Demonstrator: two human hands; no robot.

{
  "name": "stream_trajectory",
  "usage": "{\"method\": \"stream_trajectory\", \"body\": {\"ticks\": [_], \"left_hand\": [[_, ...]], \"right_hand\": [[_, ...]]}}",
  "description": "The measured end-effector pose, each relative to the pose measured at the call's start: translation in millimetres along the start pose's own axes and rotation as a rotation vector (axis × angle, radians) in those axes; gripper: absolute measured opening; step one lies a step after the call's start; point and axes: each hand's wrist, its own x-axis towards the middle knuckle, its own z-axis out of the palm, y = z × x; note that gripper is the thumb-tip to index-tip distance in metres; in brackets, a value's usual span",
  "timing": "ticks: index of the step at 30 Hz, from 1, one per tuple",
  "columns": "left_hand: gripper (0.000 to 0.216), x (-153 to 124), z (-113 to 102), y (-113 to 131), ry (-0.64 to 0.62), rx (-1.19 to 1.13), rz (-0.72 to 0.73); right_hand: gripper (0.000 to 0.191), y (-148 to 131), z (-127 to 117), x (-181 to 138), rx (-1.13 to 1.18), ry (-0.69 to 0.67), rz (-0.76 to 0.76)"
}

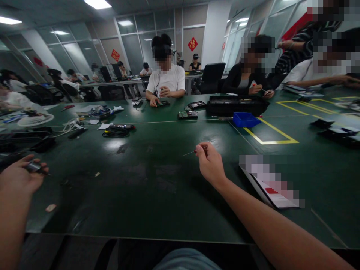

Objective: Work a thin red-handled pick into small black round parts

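Note:
My right hand (210,163) hovers over the middle of the dark green table (157,180), its fingers pinched round a small red-handled screwdriver (194,151) whose thin metal shaft points left. At the far left edge my left hand (19,175) is curled round a small grey metal part (33,167), held just above the table. The two hands are far apart.
A white booklet (271,187) lies right of my right hand. A blue tray (245,119), a black case (236,105), circuit boards (187,114) and cables (116,131) lie farther back. Yellow tape (271,141) marks a square. Other people sit working across and at both sides.

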Motion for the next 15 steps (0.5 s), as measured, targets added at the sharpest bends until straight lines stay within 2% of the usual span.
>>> {"method": "stream_trajectory", "body": {"ticks": [2,4,8,15], "left_hand": [[0.017,-19,21,8,0.061,-0.082,-0.056],[0.02,-39,43,14,0.044,-0.132,-0.083],[0.031,-74,81,22,-0.119,-0.197,-0.069],[0.031,-133,144,21,-0.4,-0.301,-0.123]], "right_hand": [[0.026,-1,0,0,0.004,-0.001,0.002],[0.027,-1,0,0,0.004,-0.002,0.006],[0.028,-1,-1,0,-0.002,-0.002,0.012],[0.027,-1,-2,0,-0.003,0.006,0.002]]}}
